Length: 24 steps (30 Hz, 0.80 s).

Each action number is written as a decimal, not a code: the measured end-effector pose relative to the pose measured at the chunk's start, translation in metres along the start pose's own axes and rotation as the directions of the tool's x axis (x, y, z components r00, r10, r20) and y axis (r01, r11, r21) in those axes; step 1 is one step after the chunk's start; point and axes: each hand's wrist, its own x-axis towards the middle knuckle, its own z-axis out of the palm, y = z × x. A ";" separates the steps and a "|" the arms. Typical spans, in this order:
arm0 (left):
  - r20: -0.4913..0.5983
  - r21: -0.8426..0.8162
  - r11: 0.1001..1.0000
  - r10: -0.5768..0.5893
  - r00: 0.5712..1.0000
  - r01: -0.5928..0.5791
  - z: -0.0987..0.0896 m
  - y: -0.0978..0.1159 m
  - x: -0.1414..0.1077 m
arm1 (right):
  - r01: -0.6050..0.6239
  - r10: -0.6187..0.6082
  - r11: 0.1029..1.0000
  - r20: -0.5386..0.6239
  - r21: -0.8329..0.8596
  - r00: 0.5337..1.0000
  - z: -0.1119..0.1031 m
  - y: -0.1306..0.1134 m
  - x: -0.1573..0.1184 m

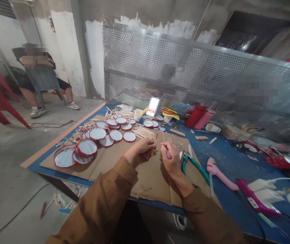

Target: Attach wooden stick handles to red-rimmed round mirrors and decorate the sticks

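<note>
My left hand [143, 149] is closed, its fingertips pinching a thin stick with a red tip [156, 137] that points up. Close by on the right, my right hand [171, 159] wraps round a small purple-pink object [168, 154]; most of it is hidden in the fist. Both hands are just above a cardboard sheet [147, 179]. Beyond them lies a pile of thin wooden sticks [145, 132]. Round silvery discs with red rims [98, 134] are heaped on the left part of the cardboard. Teal-handled pliers [201, 170] rest beside my right wrist.
At right, a pink glue gun [221, 174] and magenta power strip [259, 202] with white plugs lie on the blue table [221, 149]. A red bottle [195, 115] leans by the perforated metal screen [140, 54]. Someone sits on a grey chair [44, 79].
</note>
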 end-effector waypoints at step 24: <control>-0.017 -0.066 0.997 0.043 0.999 -0.044 0.002 -0.003 0.000 | 0.042 -0.045 0.996 0.037 0.080 0.998 0.005 -0.002 -0.002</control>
